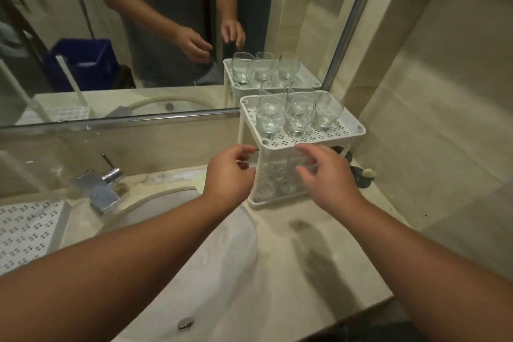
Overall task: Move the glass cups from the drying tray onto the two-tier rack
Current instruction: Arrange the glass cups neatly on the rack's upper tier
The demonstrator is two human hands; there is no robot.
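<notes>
Reaching both open hands, left hand [230, 172] and right hand [324, 175], toward rack [347, 133].

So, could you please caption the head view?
Both hands open beside the rack, glasses on both tiers.

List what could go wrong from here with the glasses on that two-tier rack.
1. Both hands, left hand and right hand, are open at the lower tier; a bump against the top shelf might jolt the upright glasses above.
2. The lower glasses look packed close, so reaching in may knock them together.
3. The rack stands near the basin; a glass tipped leftward could fall in and break.
</notes>
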